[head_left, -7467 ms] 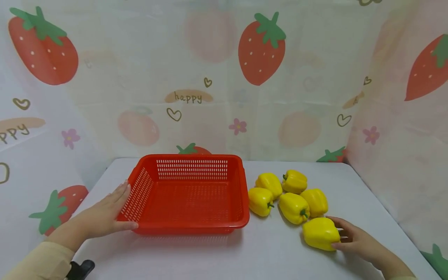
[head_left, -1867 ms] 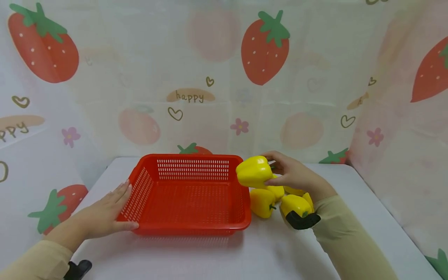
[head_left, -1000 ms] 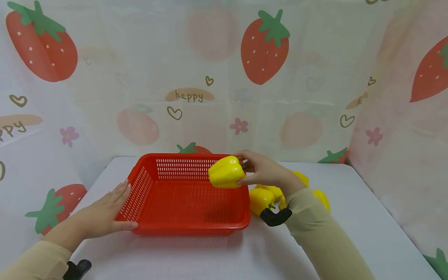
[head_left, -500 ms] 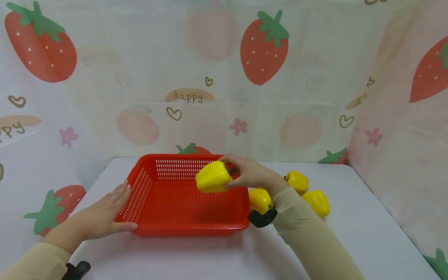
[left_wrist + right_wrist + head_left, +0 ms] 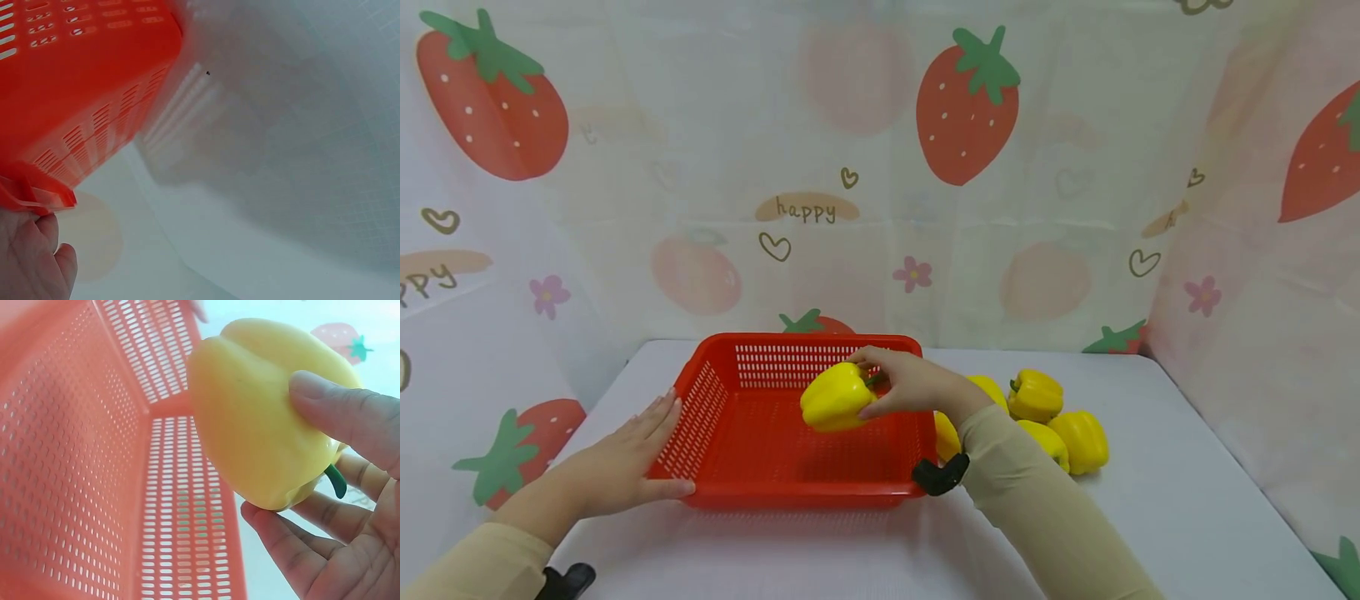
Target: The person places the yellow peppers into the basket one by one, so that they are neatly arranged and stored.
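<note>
My right hand [image 5: 910,386] grips a yellow bell pepper [image 5: 835,398] by its stem end, thumb on one side and fingers on the other. The pepper hangs within the outline of a red plastic basket [image 5: 805,487], above its floor. Up close in the right wrist view, the same pepper [image 5: 262,419] shows its green stem between the fingers. My left hand [image 5: 617,467] rests against the basket's left side, fingers straight along the rim and thumb at the front corner. In the left wrist view, part of that hand [image 5: 31,256] touches the basket rim [image 5: 37,197].
Several more yellow bell peppers [image 5: 1036,395] lie on the white table [image 5: 1180,508] right of the basket, partly hidden behind my right forearm. A strawberry-print cloth [image 5: 865,108] stands behind and at both sides. Each wrist carries a black strap piece [image 5: 942,475].
The right hand has taken hold of the front-right pepper, lifted it over the basket's right rim, and moved it left and lower. The left hand and basket have stayed in place.
</note>
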Demonstrator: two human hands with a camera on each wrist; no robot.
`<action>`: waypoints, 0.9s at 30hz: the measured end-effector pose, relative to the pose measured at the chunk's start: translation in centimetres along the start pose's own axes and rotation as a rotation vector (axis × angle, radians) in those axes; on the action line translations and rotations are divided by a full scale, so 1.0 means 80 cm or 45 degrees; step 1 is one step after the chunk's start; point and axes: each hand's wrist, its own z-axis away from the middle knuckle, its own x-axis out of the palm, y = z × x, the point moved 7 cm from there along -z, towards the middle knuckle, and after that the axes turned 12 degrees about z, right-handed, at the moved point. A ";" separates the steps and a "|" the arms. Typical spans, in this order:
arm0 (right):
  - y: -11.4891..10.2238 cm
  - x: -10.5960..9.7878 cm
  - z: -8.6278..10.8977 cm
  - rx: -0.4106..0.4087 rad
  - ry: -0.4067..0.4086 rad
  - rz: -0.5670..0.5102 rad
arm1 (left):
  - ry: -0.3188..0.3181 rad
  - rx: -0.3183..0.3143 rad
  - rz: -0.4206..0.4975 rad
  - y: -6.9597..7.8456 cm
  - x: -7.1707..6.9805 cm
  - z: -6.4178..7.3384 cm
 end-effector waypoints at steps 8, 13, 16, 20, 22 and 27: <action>0.005 0.007 -0.008 0.045 -0.015 0.028 | 0.004 -0.001 -0.011 0.001 -0.001 0.000; 0.007 0.010 -0.011 0.050 -0.022 0.001 | 0.002 -0.007 -0.010 0.002 -0.002 0.001; 0.008 0.011 -0.012 0.052 -0.025 -0.014 | 0.004 -0.008 -0.007 0.001 -0.002 0.002; 0.008 0.010 -0.011 0.070 -0.022 -0.012 | 0.008 0.003 -0.015 0.001 -0.002 0.001; 0.008 0.010 -0.010 0.082 -0.020 -0.010 | 0.010 0.008 -0.025 0.002 -0.001 0.001; 0.009 0.011 -0.011 0.086 -0.027 -0.040 | 0.018 0.020 -0.037 0.002 -0.001 0.001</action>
